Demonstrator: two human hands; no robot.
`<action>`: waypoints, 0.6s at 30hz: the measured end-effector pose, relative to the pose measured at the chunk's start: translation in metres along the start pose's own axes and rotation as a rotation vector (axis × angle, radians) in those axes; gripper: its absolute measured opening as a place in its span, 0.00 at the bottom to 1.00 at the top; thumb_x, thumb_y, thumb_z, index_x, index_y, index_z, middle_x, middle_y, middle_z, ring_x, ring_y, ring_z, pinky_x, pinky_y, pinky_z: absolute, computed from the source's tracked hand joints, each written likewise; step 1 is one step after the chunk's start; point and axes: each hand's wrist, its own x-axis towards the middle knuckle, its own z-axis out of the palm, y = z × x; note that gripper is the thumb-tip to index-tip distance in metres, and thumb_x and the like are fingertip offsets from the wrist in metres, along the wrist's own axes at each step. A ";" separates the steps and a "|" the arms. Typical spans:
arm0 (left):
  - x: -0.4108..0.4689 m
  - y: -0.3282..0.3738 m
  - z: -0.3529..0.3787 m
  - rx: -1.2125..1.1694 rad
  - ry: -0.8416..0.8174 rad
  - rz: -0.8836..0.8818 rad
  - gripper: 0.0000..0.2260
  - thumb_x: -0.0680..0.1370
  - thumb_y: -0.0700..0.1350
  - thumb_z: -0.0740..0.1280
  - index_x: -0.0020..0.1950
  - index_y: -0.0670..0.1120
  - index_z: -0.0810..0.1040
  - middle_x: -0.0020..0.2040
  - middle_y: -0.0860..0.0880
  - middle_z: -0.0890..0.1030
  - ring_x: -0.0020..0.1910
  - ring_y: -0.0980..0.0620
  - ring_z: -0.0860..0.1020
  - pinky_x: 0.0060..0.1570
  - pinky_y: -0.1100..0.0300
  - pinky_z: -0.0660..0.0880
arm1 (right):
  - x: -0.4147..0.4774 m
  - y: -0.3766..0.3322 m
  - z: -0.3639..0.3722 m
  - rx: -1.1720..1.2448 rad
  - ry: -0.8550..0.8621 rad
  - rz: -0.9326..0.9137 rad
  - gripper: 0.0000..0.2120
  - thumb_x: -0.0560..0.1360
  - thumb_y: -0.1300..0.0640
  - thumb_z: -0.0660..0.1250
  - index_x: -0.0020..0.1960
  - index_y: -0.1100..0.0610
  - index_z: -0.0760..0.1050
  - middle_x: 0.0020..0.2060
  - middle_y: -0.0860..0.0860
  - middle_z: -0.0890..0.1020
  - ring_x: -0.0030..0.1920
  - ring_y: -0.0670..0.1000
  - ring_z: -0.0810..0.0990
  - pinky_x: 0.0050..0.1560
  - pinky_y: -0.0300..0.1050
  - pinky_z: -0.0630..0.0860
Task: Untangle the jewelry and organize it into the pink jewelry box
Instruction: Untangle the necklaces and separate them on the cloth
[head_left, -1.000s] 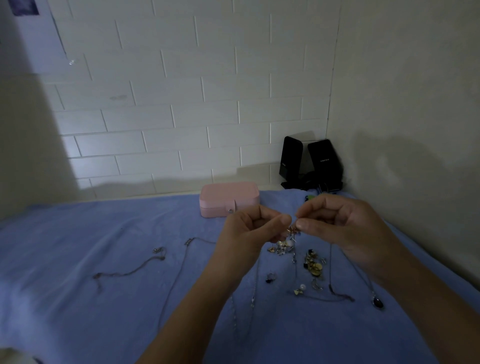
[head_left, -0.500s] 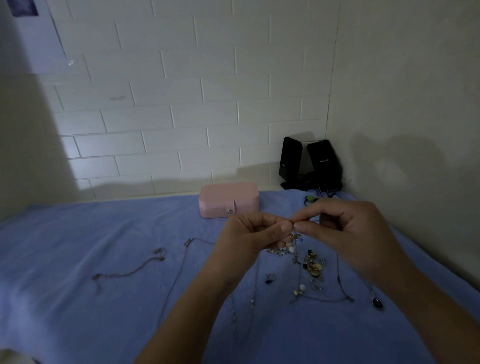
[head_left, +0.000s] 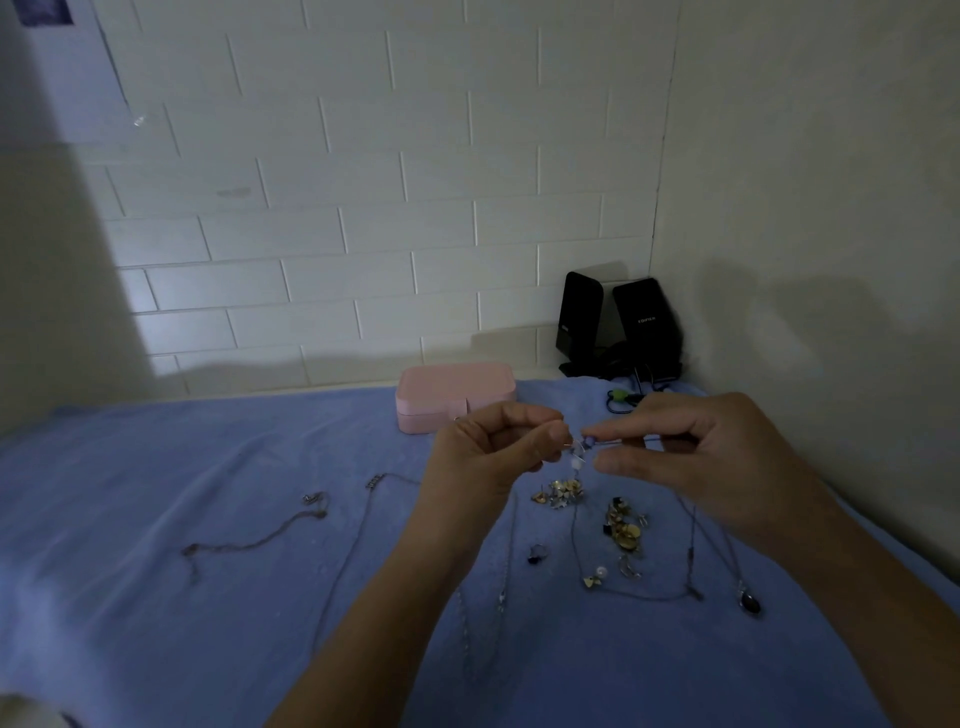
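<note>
My left hand (head_left: 493, 457) and my right hand (head_left: 696, 457) are raised above the blue cloth (head_left: 208, 597), both pinching one small beaded piece (head_left: 581, 451) with blue and white beads between their fingertips. Thin chains hang from it down to the cloth. Below lies a heap of gold and silver earrings and charms (head_left: 621, 527). A dark pendant necklace (head_left: 750, 603) lies at the right. The pink jewelry box (head_left: 454, 397) sits closed at the back of the cloth, behind my left hand.
Separate chains lie spread on the cloth: a thin one (head_left: 254, 543) at left and a long one (head_left: 358, 535) nearer the middle. Two black speakers (head_left: 618, 327) with cables stand in the corner. White brick wall behind, plain wall close on the right.
My hands have drawn slightly apart, and the beaded piece now shows stretched between the fingertips. The right hand's fingers have opened out a little.
</note>
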 end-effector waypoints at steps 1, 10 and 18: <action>0.000 0.000 0.000 -0.011 -0.005 0.005 0.05 0.66 0.42 0.71 0.41 0.44 0.81 0.33 0.52 0.82 0.33 0.58 0.78 0.37 0.68 0.74 | 0.000 0.001 0.000 -0.005 0.008 -0.010 0.09 0.61 0.50 0.74 0.42 0.45 0.84 0.31 0.49 0.80 0.29 0.42 0.72 0.34 0.31 0.68; -0.001 0.000 0.001 -0.080 -0.069 0.064 0.05 0.68 0.39 0.69 0.42 0.42 0.78 0.33 0.52 0.81 0.35 0.58 0.79 0.39 0.68 0.74 | -0.001 -0.002 0.004 0.272 -0.178 0.316 0.06 0.65 0.54 0.70 0.40 0.54 0.83 0.26 0.43 0.81 0.27 0.41 0.76 0.30 0.28 0.69; -0.002 0.000 0.001 -0.092 -0.131 0.050 0.06 0.67 0.40 0.69 0.42 0.42 0.77 0.34 0.50 0.80 0.34 0.56 0.78 0.40 0.66 0.75 | -0.001 0.021 0.014 0.650 -0.437 0.476 0.16 0.57 0.43 0.81 0.36 0.52 0.81 0.30 0.50 0.69 0.27 0.43 0.65 0.29 0.33 0.63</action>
